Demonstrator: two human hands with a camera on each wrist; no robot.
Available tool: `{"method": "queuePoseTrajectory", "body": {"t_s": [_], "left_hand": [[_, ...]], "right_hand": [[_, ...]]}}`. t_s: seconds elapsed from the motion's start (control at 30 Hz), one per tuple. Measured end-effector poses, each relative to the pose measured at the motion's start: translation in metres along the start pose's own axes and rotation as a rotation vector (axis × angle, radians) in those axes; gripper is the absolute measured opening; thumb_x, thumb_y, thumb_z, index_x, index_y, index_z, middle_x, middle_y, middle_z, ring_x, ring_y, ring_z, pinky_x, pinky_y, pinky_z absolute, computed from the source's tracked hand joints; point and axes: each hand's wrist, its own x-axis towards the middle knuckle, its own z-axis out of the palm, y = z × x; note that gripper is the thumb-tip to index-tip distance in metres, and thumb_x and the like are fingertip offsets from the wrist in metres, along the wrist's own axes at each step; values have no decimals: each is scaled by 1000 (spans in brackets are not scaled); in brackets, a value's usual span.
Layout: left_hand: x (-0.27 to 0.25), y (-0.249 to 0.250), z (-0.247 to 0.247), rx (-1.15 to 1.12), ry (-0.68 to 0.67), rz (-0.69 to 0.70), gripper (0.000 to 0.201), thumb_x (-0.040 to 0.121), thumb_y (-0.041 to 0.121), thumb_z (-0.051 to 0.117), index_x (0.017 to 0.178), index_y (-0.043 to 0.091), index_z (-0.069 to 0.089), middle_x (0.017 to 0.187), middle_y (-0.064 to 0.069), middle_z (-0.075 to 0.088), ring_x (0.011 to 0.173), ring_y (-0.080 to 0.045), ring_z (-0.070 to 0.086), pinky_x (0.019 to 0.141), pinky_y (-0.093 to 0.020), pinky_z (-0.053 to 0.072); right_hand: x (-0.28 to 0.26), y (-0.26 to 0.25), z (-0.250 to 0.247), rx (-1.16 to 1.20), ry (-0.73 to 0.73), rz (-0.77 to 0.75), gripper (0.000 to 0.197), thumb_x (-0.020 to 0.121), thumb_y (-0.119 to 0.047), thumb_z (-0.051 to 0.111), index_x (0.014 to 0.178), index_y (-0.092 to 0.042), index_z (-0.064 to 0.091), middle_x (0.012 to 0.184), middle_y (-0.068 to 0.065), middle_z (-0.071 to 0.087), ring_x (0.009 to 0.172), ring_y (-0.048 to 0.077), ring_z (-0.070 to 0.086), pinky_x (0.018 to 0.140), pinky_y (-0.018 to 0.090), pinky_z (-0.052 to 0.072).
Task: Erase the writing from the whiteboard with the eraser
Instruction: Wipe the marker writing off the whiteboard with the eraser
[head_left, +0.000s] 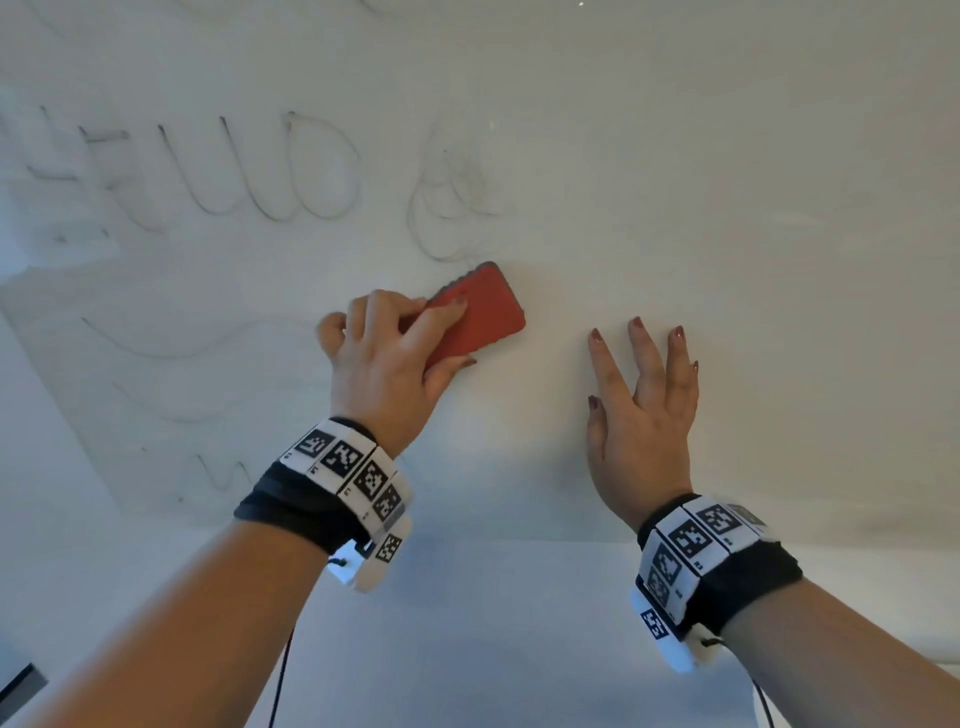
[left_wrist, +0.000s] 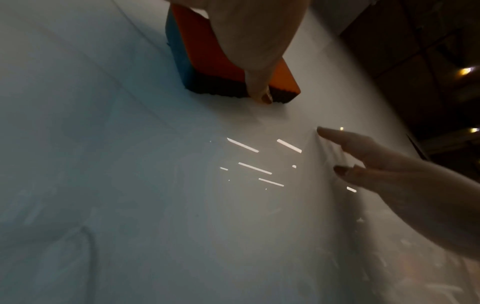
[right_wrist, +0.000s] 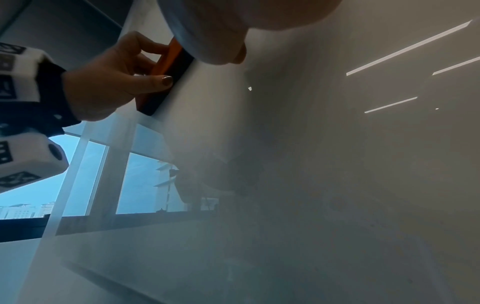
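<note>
A red eraser with a dark felt underside lies flat against the whiteboard, tilted up to the right. My left hand grips its lower left end, fingers over the red back and thumb on the lower edge. Faint dark writing covers the board's left half, and a looping figure sits just above the eraser. My right hand lies flat on the board to the right, fingers straight and spread. The left wrist view shows the eraser under my thumb; the right wrist view shows the eraser edge-on.
Wavy and zigzag strokes mark the board's lower left. The board's bottom edge runs just below my wrists. The right half of the board is blank. Windows show to the left in the right wrist view.
</note>
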Motion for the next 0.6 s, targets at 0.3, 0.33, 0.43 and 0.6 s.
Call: {"method": "queuePoseTrajectory", "body": {"t_s": [0.3, 0.33, 0.43, 0.6], "left_hand": [[-45, -21, 8, -12, -56, 94, 45, 75, 51, 68, 115, 36, 52, 104, 1, 46, 93, -22, 44, 86, -42, 27], [-56, -23, 10, -15, -75, 99, 44, 75, 52, 67, 113, 37, 52, 103, 1, 45, 92, -22, 44, 85, -42, 27], [-93, -29, 19, -14, -133, 121, 37, 74, 52, 61, 107, 37, 53, 98, -2, 51, 88, -23, 46, 82, -43, 30], [-142, -38, 30, 62, -257, 251, 58, 55, 32, 89, 101, 37, 53, 90, -4, 57, 84, -23, 47, 77, -42, 32]], "right_hand": [[9, -20, 1, 27, -23, -63, 62, 87, -11, 45, 146, -23, 32, 155, 7, 22, 145, 34, 7, 114, 58, 7], [10, -23, 2, 29, -29, -66, 62, 88, -12, 44, 147, -23, 31, 155, 7, 21, 145, 34, 6, 114, 58, 7], [10, -31, 5, 6, -58, -70, 62, 88, -16, 41, 148, -24, 28, 156, 6, 20, 145, 33, 7, 113, 59, 10], [8, -36, 10, -25, -77, -31, 60, 91, -18, 37, 149, -25, 26, 157, 5, 16, 146, 31, 5, 114, 58, 12]]}}
